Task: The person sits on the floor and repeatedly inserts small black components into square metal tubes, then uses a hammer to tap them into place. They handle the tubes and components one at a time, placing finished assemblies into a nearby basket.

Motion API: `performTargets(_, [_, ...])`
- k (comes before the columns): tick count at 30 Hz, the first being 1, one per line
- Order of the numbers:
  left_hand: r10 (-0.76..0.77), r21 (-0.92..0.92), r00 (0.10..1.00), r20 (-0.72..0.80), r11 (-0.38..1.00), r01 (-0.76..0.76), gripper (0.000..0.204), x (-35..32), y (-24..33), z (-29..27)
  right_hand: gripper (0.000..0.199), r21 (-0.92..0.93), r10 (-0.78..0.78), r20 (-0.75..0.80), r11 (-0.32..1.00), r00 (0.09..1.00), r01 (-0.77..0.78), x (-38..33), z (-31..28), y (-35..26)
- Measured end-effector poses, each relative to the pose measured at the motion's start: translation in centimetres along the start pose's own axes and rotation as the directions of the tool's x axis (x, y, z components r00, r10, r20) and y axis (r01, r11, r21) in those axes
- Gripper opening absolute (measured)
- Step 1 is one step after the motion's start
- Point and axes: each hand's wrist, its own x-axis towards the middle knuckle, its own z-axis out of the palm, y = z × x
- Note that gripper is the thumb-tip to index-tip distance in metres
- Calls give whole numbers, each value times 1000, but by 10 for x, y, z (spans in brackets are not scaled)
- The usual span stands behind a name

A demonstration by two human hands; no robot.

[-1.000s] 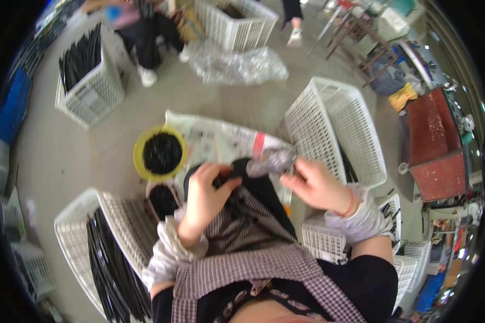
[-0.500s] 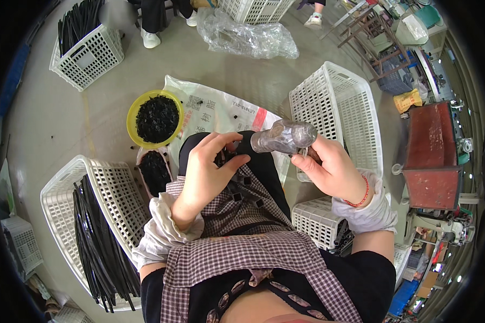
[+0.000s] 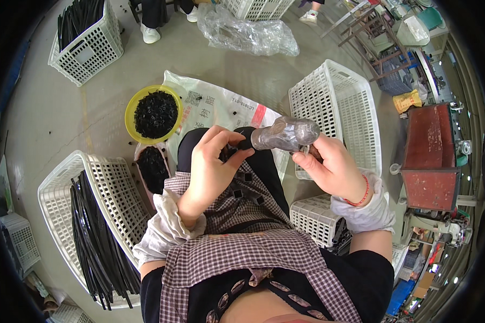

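1. Mallet-like tool wrapped in grey tape (image 3: 285, 133) lay over your lap, gripped at its handle by your right hand (image 3: 331, 171).
2. Your left hand (image 3: 213, 161), at nine o'clock of it, pinched a small black piece at the tool's tip.
3. Seating looked under way; next you needed a steady, aligned tap.
4. Black square caps (image 3: 237, 192) rested on your checked apron (image 3: 237, 242).

A bowl (image 3: 154, 113) of small parts sits on a sack (image 3: 215, 105) spread on the floor; left of the sack stands a basket (image 3: 99, 177) of long strips, right of it another basket (image 3: 337, 116), beyond it crumpled plastic wrap (image 3: 248, 35).
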Motion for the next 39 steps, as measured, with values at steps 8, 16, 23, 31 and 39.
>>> performTargets(8, [-49,-1,998,49,999,49,40,2,3,-2,28,-55,-66,6,996,998,66,3,7,4])
performTargets(16, [-239,-89,964,113,964,250,49,-12,-6,-21,28,-60,-131,-77,990,988,126,-5,-25,-29])
performTargets(23, [-336,-273,937,91,897,348,31,-13,-35,-35,30,-240,-57,248,963,967,119,36,2,-15])
performTargets(31, [-831,-847,457,316,-30,531,18,-16,-56,-32,27,-89,-78,-92,994,993,70,14,-18,-14])
performTargets(39, [-517,-760,714,473,171,627,19,-24,-52,-32,27,-19,106,-43,994,993,-107,-22,-7,13])
